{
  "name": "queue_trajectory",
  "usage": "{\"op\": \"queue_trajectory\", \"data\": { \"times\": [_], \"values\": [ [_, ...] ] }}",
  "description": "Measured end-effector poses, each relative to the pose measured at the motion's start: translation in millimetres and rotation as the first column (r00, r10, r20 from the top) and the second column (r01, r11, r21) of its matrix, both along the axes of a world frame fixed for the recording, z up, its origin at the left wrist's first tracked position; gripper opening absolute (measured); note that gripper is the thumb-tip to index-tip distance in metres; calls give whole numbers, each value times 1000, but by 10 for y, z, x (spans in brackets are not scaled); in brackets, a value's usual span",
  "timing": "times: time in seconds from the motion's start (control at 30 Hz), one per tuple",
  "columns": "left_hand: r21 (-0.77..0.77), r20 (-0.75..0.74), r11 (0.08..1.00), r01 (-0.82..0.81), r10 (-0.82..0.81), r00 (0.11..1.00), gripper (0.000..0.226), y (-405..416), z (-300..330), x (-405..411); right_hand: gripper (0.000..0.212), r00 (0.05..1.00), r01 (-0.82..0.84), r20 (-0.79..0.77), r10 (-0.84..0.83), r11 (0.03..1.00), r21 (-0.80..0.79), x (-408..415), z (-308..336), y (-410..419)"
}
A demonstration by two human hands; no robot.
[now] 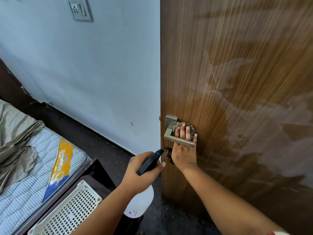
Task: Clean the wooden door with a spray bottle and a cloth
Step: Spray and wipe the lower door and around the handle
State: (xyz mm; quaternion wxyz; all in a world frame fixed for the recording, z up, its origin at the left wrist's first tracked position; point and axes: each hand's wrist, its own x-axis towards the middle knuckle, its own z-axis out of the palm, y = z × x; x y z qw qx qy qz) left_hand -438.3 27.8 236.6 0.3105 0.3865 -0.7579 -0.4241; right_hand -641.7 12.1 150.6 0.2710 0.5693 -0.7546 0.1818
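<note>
Pressing cloth point(185, 128) flat against door point(237, 82) — right hand point(183, 150); left hand point(144, 168) grips spray bottle point(142, 199).

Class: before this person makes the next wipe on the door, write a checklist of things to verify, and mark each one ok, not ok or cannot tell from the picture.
1. Cloth under the right hand, flat against the wooden door: ok.
2. Right hand's fingers pass behind the lever handle, which may block a wide stroke: not ok.
3. Spray bottle gripped firmly in the left hand: ok.
4. Nozzle aimed at the door face: not ok, it points at the door's edge by the latch.
5. Liquid left in the bottle: cannot tell.
6. Door face already wetted: ok, damp streaks show.
</note>
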Motion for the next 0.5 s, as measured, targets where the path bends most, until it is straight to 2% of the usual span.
{"op": "queue_trajectory", "data": {
  "times": [0.1,0.23,0.33,0.4,0.47,0.5],
  "values": [
    [-21,-6,999,49,-49,999,25,69,-36,-46,79,996,4,89,-1,999,-36,89,16,-79],
    [7,11,993,121,-121,993,21,164,-55,-102,71,998,-35,-58,37,999,31,-27,-64,-11],
    [51,38,991,124,-126,991,21,168,-65,-158,70,965,-78,-221,140,961,267,-296,-125,196],
    [112,43,989,93,-98,994,18,124,-85,-186,71,913,-70,-315,258,862,502,-490,-236,433],
    [154,49,985,73,-82,995,17,51,-158,-198,71,886,-56,-306,348,736,675,-638,-322,666],
    [170,56,983,71,-82,995,16,20,-214,-204,70,902,-72,-255,349,704,707,-670,-308,723]
  ]
}}
